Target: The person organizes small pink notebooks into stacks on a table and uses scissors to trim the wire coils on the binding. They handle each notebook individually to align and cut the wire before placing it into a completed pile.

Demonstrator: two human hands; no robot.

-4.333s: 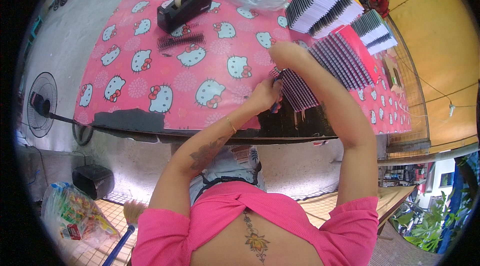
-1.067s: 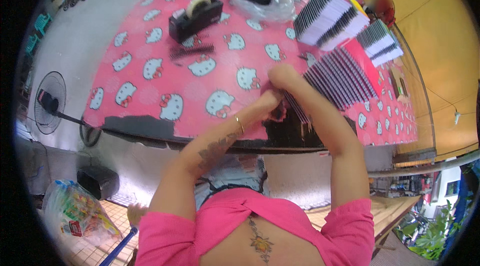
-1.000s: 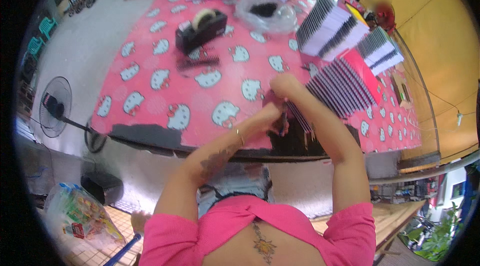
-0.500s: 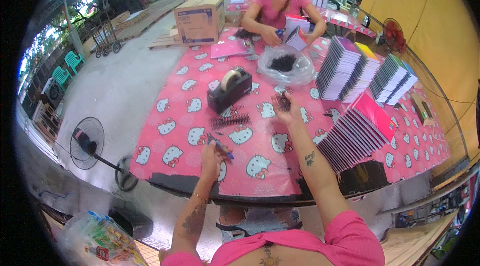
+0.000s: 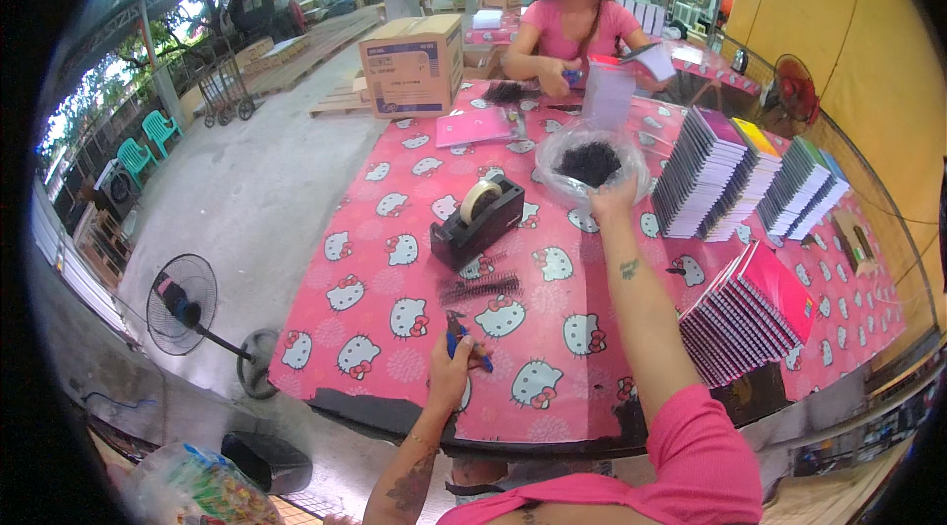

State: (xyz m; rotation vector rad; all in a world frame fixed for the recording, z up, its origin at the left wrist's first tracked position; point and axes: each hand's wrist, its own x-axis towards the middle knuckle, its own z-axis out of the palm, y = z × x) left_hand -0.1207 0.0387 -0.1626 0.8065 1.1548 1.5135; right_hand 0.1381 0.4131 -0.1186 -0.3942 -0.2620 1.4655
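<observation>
My left hand (image 5: 450, 375) is closed around blue-handled pliers (image 5: 455, 339), whose dark jaws point away from me. Just beyond them, a few black spiral binding coils (image 5: 480, 288) lie on the table. My right arm stretches forward, and my right hand (image 5: 616, 195) is at the near rim of a clear plastic bag (image 5: 552, 173). Small black pieces (image 5: 590, 164) fill the bag's middle; its folds and the hand's own back hide the fingers. Right of my forearm stands a slanting pile of pink spiral notebooks (image 5: 755, 303).
A black tape dispenser (image 5: 478, 224) stands left of the bag. Stacks of spiral notebooks (image 5: 698, 170) line the right side. Across the table a co-worker (image 5: 577, 27) handles notebooks. A cardboard box (image 5: 412, 66) sits at the far left corner; a standing fan (image 5: 182, 300) is on the floor.
My right hand, seen before with black pieces in its palm, has moved forward to the bag. My left hand still grips the pliers. The co-worker has swung a notebook to the right.
</observation>
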